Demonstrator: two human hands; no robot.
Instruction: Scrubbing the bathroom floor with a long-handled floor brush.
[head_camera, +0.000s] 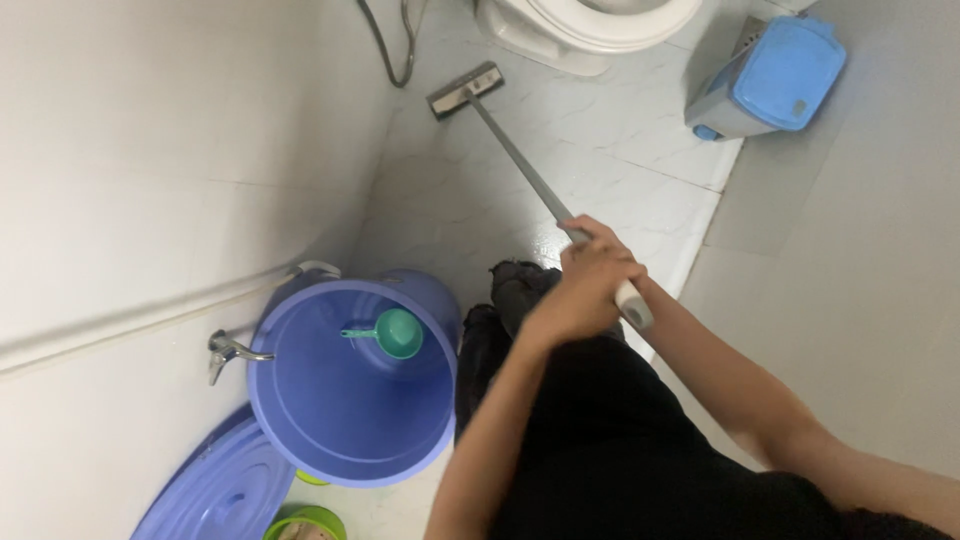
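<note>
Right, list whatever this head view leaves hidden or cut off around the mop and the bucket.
- Right hand: mostly covered by the left hand, so its grip on the mop handle is hidden.
- Toilet: cut off by the top edge.
- Bucket lid and green container: cut by the bottom edge.
- Bucket: water level unclear around the green scoop.
- Mop head: underside faces the floor.
- Blue bin: lid shut, contents hidden.
</note>
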